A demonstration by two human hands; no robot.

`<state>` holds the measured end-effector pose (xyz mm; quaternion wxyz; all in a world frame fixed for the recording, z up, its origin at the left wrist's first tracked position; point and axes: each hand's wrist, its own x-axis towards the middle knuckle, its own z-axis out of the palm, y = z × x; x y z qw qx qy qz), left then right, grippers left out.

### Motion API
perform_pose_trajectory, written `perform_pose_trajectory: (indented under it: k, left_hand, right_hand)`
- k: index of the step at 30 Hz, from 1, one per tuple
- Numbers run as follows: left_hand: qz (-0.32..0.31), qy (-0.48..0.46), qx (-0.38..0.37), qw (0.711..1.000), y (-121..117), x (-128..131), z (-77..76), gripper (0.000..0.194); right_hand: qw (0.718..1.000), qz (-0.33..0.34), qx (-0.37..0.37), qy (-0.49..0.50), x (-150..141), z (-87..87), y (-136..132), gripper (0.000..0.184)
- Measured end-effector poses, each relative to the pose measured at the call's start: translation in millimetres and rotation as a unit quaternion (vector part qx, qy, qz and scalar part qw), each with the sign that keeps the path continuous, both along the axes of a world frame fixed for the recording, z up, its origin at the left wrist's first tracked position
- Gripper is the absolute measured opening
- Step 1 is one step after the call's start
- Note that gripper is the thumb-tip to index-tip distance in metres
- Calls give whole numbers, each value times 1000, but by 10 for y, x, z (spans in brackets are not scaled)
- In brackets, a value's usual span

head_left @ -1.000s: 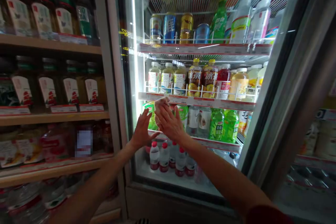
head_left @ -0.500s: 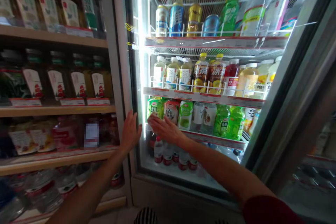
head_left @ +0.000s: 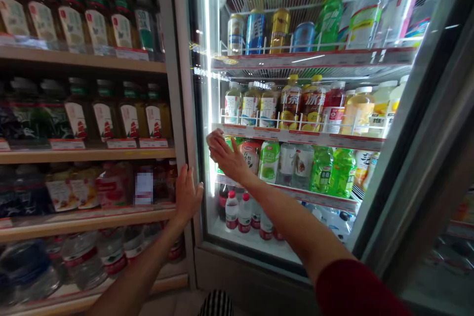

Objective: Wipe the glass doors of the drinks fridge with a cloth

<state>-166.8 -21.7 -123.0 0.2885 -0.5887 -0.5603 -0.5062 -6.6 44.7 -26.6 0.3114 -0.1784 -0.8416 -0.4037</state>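
2 arms point(head_left: 292, 217) outstretched, hands point(head_left: 226, 157) point(head_left: 188, 195) apart, right higher

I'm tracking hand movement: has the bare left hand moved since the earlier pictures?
Yes, leftward: the bare left hand first reached past the vertical white light strip to the right, and now lies wholly left of it.

Shelves point(head_left: 85, 155) left of the refrigerator point(head_left: 252, 261), cans point(head_left: 255, 32) above bottles point(head_left: 291, 103) inside it.

Lit fridge shelf point(head_left: 296, 137) — tea bottles point(head_left: 250, 104), red-drink bottle point(head_left: 334, 107) — upright
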Motion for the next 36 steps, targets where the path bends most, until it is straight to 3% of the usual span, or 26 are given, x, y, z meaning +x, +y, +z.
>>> perform_pose_trajectory:
  k: [2,5,7,9,12,14,20,26,28,32,34,36]
  left_hand:
    - [1,-6,3,1000,-29,-13,-39,65]
    - [-6,10,-6,1000,-63,40,-83,65]
    - [-4,13,-17,1000,-74,105,-107,64]
    - [-9,9,-23,1000,-67,186,-130,64]
    - [-25,3,-23,999,-27,357,-162,64]
    - [-38,4,-28,999,1,501,-175,63]
    - [-74,42,-14,996,28,920,-101,62]
    - [-96,52,17,994,61,1276,128,61]
    - [-108,55,18,992,61,1390,168,61]
    - [-123,77,10,989,51,1556,173,61]
    - [-119,79,6,990,56,1617,165,61]
    - [-114,81,-2,990,66,1679,162,61]
  right_hand:
    - [1000,-2,0,-6,-60,-108,-17,45]
    - [994,16,15,-106,86,-586,-114,44]
    - [990,18,23,-138,307,-789,-174,44]
    - [993,5,30,-112,563,-711,-202,46]
    - [998,-48,28,0,931,-292,-211,50]
    - [995,-77,23,58,1152,-146,-237,52]
    - [997,-64,36,-28,1658,-570,-375,51]
    - [983,-123,28,135,1909,-164,-358,53]
    - [985,-120,14,125,1969,-252,-404,52]
    - [997,-78,15,1,2120,-611,-507,52]
    - [996,-88,27,8,2213,-546,-504,50]
    - [988,-125,33,80,2301,-335,-470,49]
